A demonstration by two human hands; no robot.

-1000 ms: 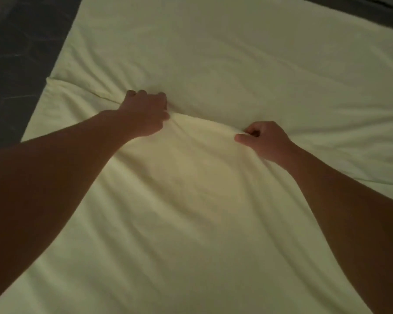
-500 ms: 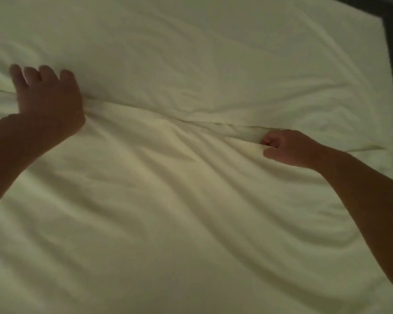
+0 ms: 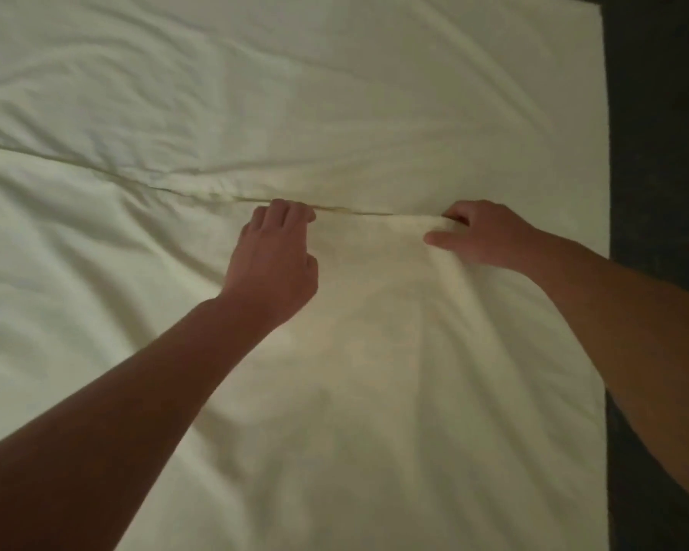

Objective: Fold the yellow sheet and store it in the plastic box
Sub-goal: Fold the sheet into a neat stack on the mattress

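Okay, fingers first. On my feed the left hand (image 3: 273, 264) has its fingers (image 3: 285, 210) bent and pressed close together, tips down on the folded edge (image 3: 355, 211) of the yellow sheet (image 3: 335, 93). The thumb sits tucked against the side of the palm. I cannot tell if any cloth is caught under those tips or if they only press on it.

The right hand (image 3: 482, 234) pinches the same edge. Its fingers (image 3: 460, 214) curl over the top of the edge and the thumb (image 3: 440, 239) lies straight, pointing left below it, with a small bunch of cloth gathered between them. Creases fan out from that pinch toward me.

The two hands are near each other on the edge, the left one further left, with a short taut stretch of edge between them. Both forearms reach in from the bottom corners, bare.

The folded edge runs from the far left across to the right hand, slanting a little down. Beyond it lies a flat layer of the sheet with soft wrinkles; on my side lies the upper layer, more rumpled.

The sheet is spread flat and fills almost the whole view. Its straight right border lies on a dark floor (image 3: 661, 153), which shows as a strip down the right side. The light is dim and the cloth reads pale yellow.
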